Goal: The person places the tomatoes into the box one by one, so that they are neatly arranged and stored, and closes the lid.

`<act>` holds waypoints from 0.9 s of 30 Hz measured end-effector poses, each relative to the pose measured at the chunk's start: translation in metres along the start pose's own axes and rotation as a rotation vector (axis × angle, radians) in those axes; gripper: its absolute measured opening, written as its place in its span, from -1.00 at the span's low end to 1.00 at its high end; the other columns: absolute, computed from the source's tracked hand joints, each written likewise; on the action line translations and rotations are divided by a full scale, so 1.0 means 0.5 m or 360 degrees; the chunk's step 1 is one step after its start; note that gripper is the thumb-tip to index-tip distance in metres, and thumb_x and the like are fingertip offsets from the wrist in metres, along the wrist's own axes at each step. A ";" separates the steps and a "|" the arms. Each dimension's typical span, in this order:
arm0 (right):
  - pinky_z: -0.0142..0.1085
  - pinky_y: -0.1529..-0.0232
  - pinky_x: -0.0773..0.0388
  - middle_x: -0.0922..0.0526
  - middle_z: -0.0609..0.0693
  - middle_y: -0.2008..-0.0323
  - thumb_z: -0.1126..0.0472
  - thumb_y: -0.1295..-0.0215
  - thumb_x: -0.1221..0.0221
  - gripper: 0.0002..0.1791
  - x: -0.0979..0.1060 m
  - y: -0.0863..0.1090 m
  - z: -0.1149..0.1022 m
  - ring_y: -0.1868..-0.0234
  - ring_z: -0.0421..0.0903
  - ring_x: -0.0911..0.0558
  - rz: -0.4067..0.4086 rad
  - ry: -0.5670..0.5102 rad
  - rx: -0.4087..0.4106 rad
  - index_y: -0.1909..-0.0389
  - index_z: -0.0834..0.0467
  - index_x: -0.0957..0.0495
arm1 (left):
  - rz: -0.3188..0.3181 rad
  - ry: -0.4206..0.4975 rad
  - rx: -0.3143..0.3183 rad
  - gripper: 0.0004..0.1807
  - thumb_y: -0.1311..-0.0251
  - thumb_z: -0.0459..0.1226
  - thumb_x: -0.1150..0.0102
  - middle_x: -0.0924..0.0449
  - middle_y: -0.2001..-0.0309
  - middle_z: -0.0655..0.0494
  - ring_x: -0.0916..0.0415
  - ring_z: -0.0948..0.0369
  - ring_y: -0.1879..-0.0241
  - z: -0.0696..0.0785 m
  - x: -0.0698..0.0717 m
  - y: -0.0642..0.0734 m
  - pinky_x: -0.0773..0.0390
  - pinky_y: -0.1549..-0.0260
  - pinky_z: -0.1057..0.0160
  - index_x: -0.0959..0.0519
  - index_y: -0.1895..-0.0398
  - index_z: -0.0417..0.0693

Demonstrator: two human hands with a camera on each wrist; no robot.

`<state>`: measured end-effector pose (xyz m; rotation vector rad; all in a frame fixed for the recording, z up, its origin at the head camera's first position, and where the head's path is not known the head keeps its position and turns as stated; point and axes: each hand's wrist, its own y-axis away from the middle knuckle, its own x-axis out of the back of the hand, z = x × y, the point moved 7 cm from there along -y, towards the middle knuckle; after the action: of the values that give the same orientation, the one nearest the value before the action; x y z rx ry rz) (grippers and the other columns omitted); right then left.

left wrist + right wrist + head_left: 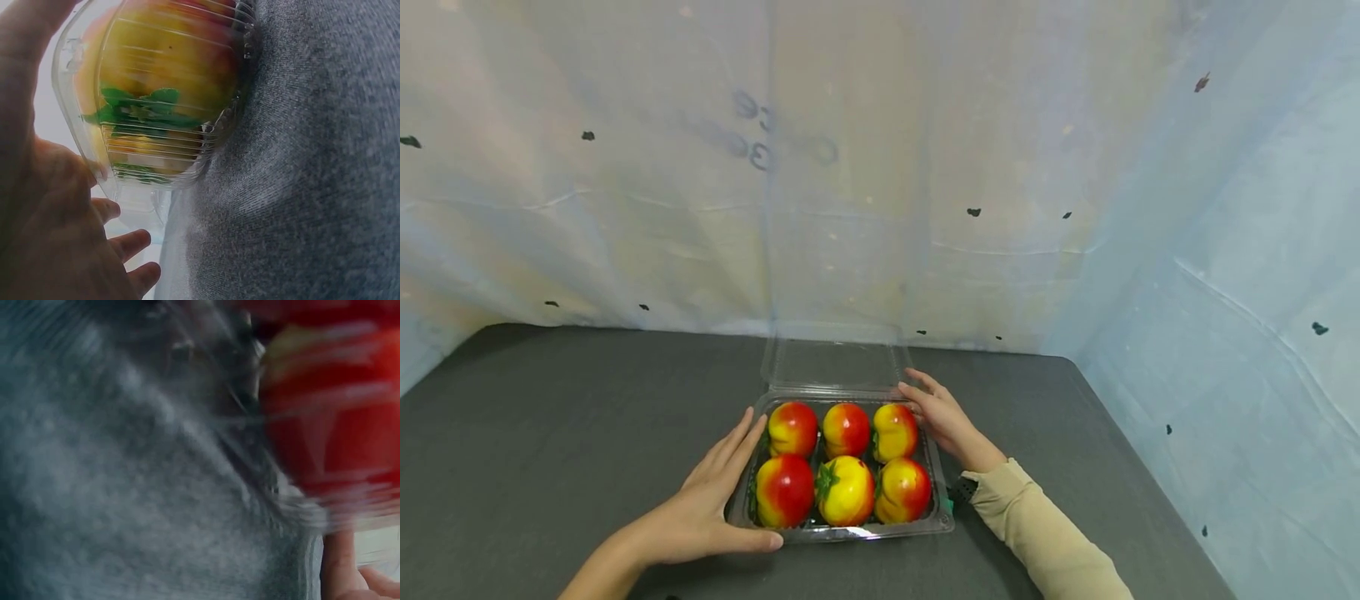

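A clear plastic clamshell box [891, 531] lies on the table with its lid [842, 362] folded back behind it. Several glossy red-and-yellow fruits [846, 492], persimmon-like, sit in it in two rows. A green leafy top [144, 109] shows through the box wall in the left wrist view. My left hand [703, 508] rests along the box's left side, fingers stretched out and thumb by the front left corner. At the back right corner, the fingers of my right hand [951, 421] touch the box near the lid's hinge. A red fruit [337, 419] appears blurred in the right wrist view.
The dark grey tabletop [587, 417] spreads around the box. A pale sheet wall [850, 233] with small dark marks rises behind the table, and another sheet wall [1240, 317] stands at the right. A dark wristband [964, 490] shows at the right cuff.
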<state>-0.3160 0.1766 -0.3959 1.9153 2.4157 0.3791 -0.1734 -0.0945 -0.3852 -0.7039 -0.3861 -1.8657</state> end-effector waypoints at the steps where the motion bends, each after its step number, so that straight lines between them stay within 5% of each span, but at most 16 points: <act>1: 0.00 -0.28 -0.33 -0.28 0.31 -0.35 0.14 -0.46 0.00 -0.37 -0.001 0.000 0.000 -0.28 0.19 -0.40 -0.0009 -0.0016 0.0012 -0.47 0.17 -0.05 | 0.0001 0.0002 0.0004 0.32 0.15 0.19 -0.41 0.45 -0.55 -0.03 0.25 -0.38 -0.40 -0.001 -0.001 0.000 0.10 0.00 -0.63 0.30 -0.55 0.25; 10: -0.35 -0.05 -0.55 -0.35 0.38 -0.28 0.25 -0.46 0.03 -0.33 -0.005 0.000 -0.012 -0.13 0.06 -0.59 -0.0073 -0.0039 0.0192 -0.48 0.22 0.06 | 0.0001 0.0001 0.0003 0.32 0.15 0.19 -0.41 0.45 -0.55 -0.02 0.25 -0.37 -0.40 -0.002 -0.006 -0.003 0.09 -0.01 -0.63 0.30 -0.55 0.23; 19: -0.13 -0.17 -0.49 -0.35 0.35 -0.29 0.27 -0.45 0.02 -0.33 -0.003 0.003 -0.023 -0.10 0.07 -0.61 -0.0060 -0.0115 0.0231 -0.49 0.15 0.06 | -0.0004 -0.0002 0.0017 0.32 0.15 0.20 -0.41 0.46 -0.55 -0.03 0.25 -0.38 -0.40 -0.003 -0.004 -0.007 0.10 0.00 -0.64 0.30 -0.55 0.23; 27: -0.23 -0.11 -0.53 -0.34 0.37 -0.28 0.35 -0.41 -0.01 -0.30 0.004 -0.001 -0.037 0.05 -0.12 -0.66 -0.0085 -0.0175 0.0309 -0.47 0.13 0.07 | 0.0012 -0.0027 0.0003 0.34 0.17 0.20 -0.41 0.44 -0.55 -0.06 0.23 -0.39 -0.40 -0.001 -0.002 -0.011 0.09 -0.02 -0.62 0.29 -0.55 0.19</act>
<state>-0.3202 0.1753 -0.3780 1.8809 2.5061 0.0362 -0.1783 -0.0919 -0.3861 -0.7195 -0.3957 -1.8533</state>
